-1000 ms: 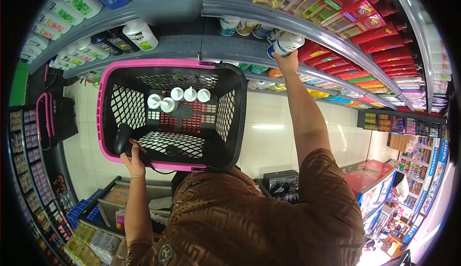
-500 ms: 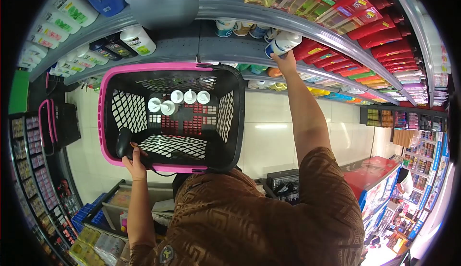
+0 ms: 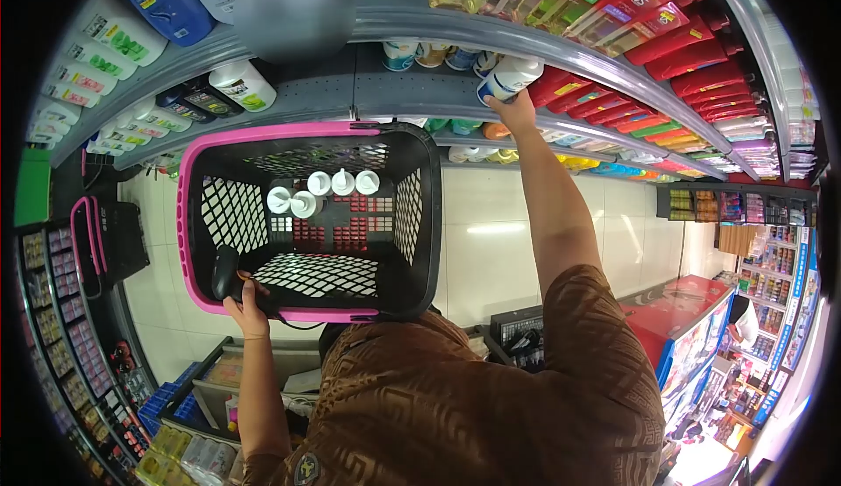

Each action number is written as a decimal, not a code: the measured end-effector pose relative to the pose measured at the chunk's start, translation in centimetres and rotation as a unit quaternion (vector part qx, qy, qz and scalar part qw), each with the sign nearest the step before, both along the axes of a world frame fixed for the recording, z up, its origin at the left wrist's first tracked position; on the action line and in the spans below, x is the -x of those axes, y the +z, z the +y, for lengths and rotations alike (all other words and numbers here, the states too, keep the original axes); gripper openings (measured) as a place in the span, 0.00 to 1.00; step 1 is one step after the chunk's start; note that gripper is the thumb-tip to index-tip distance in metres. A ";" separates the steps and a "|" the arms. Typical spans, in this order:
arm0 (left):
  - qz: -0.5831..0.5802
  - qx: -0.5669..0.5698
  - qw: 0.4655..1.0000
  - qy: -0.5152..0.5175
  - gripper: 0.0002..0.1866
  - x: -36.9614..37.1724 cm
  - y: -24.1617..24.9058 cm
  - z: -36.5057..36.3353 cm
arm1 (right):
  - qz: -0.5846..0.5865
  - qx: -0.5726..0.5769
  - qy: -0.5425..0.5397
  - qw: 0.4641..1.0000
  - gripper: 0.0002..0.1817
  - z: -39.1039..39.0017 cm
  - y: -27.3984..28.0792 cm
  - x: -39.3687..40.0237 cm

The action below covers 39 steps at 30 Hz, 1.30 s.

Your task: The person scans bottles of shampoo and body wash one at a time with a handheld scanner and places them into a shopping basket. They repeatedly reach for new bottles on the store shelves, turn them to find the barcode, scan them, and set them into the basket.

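Observation:
My right hand (image 3: 512, 111) is closed on a white and blue bottle (image 3: 510, 79) at the shelf edge, beside red bottles (image 3: 561, 88). At the lower left corner of a black basket with a pink rim (image 3: 186, 214), my left hand (image 3: 249, 309) is wrapped round a black handheld device (image 3: 225, 272). Inside the basket stand several bottles with white pump tops (image 3: 342, 183), grouped toward the back.
Shelves (image 3: 412, 14) of bottles run across the top. A second basket (image 3: 121, 241) is at the left. Boxed goods (image 3: 162, 451) lie at the lower left. A red-topped freezer (image 3: 670, 311) stands at the right, with part of a person (image 3: 744, 324) beyond it.
The view has shifted slightly, so the shelf goods sit a little further left and the basket slightly lower. Both hands keep their holds.

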State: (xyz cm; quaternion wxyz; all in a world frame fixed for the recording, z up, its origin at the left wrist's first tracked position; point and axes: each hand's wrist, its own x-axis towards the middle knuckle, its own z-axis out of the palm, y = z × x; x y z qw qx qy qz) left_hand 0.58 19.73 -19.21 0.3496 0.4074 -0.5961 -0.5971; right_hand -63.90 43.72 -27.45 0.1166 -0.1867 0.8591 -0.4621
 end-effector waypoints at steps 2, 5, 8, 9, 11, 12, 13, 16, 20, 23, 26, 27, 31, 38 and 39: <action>-0.007 -0.001 1.000 0.001 0.11 0.1 0.2 0.0 | 0.014 -0.054 -0.022 0.998 0.45 -0.2 0.7 -0.4; -0.013 -0.004 1.000 0.003 0.11 0.0 0.4 0.3 | -0.005 -0.021 -0.016 1.000 0.45 0.1 -0.8 0.8; -0.015 0.000 1.000 0.009 0.11 0.0 0.2 0.0 | -0.065 -0.023 -0.005 0.998 0.46 0.0 1.2 0.5; -0.023 0.001 1.000 0.017 0.11 0.0 0.0 0.1 | -0.047 -0.026 0.000 0.999 0.46 0.0 1.1 0.6; -0.022 -0.007 1.000 0.012 0.11 0.1 0.2 0.2 | -0.022 -0.010 0.016 1.000 0.49 0.5 -0.6 1.4; -0.025 -0.013 1.000 0.009 0.11 0.2 0.4 0.2 | -0.022 -0.009 0.012 1.000 0.49 0.4 0.6 0.5; -0.026 -0.004 1.000 0.009 0.12 0.3 0.6 0.3 | 0.027 -0.052 -0.058 0.997 0.49 -0.2 2.7 -1.8; -0.019 -0.002 1.000 0.014 0.13 0.4 0.5 0.3 | 0.146 -0.020 -0.231 0.962 0.38 -1.4 1.3 -7.9; -0.018 -0.020 1.000 0.005 0.12 0.3 0.5 0.1 | 0.034 0.182 -0.190 0.964 0.13 -1.2 2.7 -18.6; -0.014 -0.024 1.000 0.007 0.11 0.2 0.3 0.1 | 0.212 0.179 -0.110 0.954 0.08 0.0 7.1 -24.9; -0.025 -0.017 0.999 0.009 0.11 0.5 0.4 0.1 | 0.196 0.181 0.003 0.964 0.09 0.3 12.1 -30.2; -0.023 -0.027 0.999 0.013 0.11 0.9 0.9 0.2 | 0.184 0.184 0.042 0.965 0.08 -0.1 12.7 -32.1; -0.077 -0.050 0.996 -0.005 0.12 1.6 0.2 -0.3 | -0.060 0.105 0.260 0.958 0.22 -2.5 15.7 -38.8; -0.099 0.051 0.928 -0.355 0.20 6.9 5.5 5.9 | -0.226 0.143 0.237 0.934 0.30 -6.9 13.9 -46.4; -0.103 0.093 0.902 -0.408 0.23 7.1 5.1 5.9 | -0.243 0.124 0.206 0.940 0.27 -6.8 13.9 -46.5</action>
